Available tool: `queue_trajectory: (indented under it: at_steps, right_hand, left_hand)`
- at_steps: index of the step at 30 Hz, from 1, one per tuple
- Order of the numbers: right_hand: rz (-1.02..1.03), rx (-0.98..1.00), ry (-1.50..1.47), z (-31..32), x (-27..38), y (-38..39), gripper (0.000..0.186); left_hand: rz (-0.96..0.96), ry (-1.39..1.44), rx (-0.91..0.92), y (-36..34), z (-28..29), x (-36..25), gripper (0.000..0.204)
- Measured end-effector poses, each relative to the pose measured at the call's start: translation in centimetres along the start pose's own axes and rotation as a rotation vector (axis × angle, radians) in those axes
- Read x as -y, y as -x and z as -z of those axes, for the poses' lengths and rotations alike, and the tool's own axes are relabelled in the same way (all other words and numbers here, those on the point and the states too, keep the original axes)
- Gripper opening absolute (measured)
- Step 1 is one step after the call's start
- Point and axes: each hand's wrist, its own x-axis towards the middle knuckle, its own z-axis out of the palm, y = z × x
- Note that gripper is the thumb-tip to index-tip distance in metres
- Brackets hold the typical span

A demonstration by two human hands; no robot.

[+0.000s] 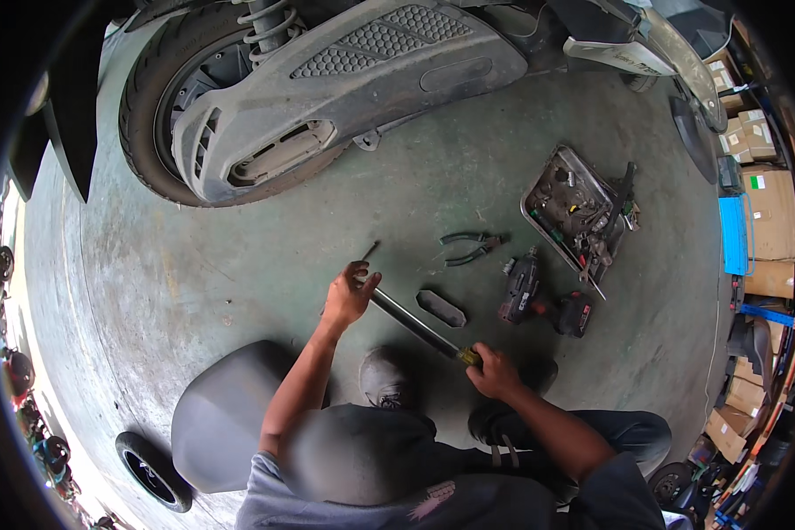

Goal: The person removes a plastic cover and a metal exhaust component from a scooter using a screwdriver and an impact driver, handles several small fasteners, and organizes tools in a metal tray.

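My left hand is closed round the upper-left end of a long silver bar, held diagonally over the floor; a thin dark shaft shows just beyond those fingers. My right hand is wrapped round the bar's yellowish handle end. A small dark elongated piece lies beside the bar, with black-handled pliers farther up and a cordless power tool with a battery to the right.
A scooter with a wheel spans the top. A metal tray of tools sits right of center. A grey padded seat-like piece and a small tyre lie lower left. Shelving with cardboard boxes lines the right.
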Motion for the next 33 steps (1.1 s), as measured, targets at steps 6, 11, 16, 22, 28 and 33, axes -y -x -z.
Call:
queue_trajectory:
  at_steps: [6, 11, 16, 22, 28, 33]
  right_hand:
    - [0.034, 0.129, -0.752, 9.4, 8.3, 1.0, 0.026]
    - [0.128, 0.028, -1.057, 12.0, 13.7, 0.0, 0.031]
    - [0.04, 0.08, -1.075, 12.9, 14.3, 0.4, 0.037]
    - [0.001, 0.306, -1.436, 14.9, 13.7, 1.7, 0.042]
    - [-0.102, 0.444, -1.695, 16.3, 14.7, 2.9, 0.043]
    - [-0.226, 0.483, -1.744, 20.3, 16.9, 4.5, 0.044]
  left_hand:
    - [-0.354, 0.864, 0.291, -0.3, 2.1, -16.3, 0.052]
    - [-0.388, 0.718, 0.428, -3.5, 5.2, -24.3, 0.051]
    - [-0.321, 0.718, 0.345, -4.1, 5.1, -25.0, 0.041]
    - [-0.315, 0.713, 0.337, -4.0, 5.3, -25.1, 0.046]
    - [-0.285, 0.636, 0.331, -3.8, 6.2, -25.9, 0.04]
    - [-0.965, -0.218, -0.67, -5.7, 11.4, -29.1, 0.038]
